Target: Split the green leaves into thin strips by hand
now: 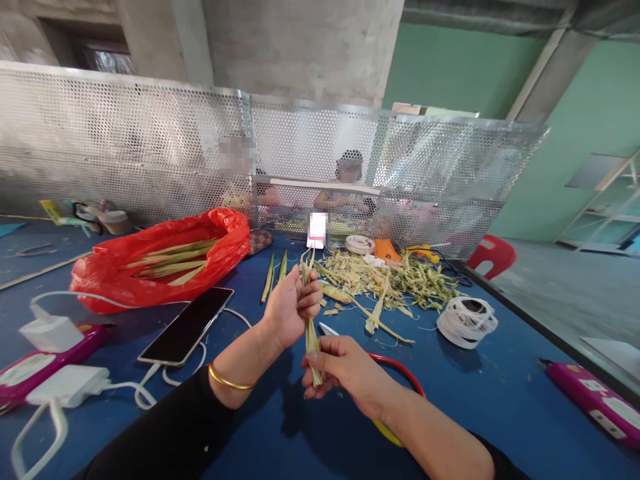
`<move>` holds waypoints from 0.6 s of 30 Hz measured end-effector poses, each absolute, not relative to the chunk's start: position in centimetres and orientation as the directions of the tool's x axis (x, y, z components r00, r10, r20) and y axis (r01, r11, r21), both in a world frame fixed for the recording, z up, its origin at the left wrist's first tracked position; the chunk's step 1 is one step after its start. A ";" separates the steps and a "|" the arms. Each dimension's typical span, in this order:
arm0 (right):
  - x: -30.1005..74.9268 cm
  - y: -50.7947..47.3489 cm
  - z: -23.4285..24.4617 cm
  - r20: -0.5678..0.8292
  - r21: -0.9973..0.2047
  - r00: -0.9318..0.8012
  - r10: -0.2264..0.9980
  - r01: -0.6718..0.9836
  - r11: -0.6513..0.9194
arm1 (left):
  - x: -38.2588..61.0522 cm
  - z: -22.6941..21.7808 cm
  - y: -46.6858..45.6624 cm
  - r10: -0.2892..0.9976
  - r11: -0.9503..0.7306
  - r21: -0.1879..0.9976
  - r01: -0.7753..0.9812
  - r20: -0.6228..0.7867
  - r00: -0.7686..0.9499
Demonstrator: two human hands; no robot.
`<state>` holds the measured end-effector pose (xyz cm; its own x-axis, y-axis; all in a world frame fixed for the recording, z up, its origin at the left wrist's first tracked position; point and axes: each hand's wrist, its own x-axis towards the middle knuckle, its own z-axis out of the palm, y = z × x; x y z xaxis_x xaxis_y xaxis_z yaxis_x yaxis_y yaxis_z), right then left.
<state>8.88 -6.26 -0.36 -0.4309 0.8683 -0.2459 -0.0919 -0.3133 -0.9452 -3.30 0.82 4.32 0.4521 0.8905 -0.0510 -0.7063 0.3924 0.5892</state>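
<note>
A slim bundle of pale green plant strips [311,337] stands nearly upright between my hands. My left hand [295,297] is wrapped round its upper part, and thin ends stick out above the fingers. Lower down, my right hand [333,365] pinches the bundle near its bottom end between thumb and fingers. Under my right hand and forearm lies a pair of scissors [397,363] with red and yellow handles, one blade tip showing. Two green leaf pieces [269,279] lie just beyond my left hand. To the right spreads a heap of shredded plant trimmings [365,277].
A red plastic bag [107,277] of long leaves sits at the left, with a phone [187,327], cables and purple power strips [595,400] about. White tape rolls [465,323] stand right. A perforated metal screen [310,147] closes off the back, with people behind it.
</note>
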 end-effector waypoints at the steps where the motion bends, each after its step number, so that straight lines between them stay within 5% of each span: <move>1: 8.8 -6.2 -0.3 -0.246 -0.946 -0.430 0.869 -0.089 -0.312 | -3.3 4.3 0.8 0.900 0.379 0.593 -0.710 -0.056 0.433; 13: 8.6 -5.9 -0.6 -0.197 -0.971 -0.425 0.884 -0.037 -0.234 | -2.9 4.2 0.4 0.955 0.205 0.714 -0.669 0.003 0.296; 18: 11.4 -4.4 0.7 0.076 -0.916 -0.298 0.952 0.355 0.184 | -3.3 4.4 0.7 0.935 0.243 0.703 -0.668 0.013 0.354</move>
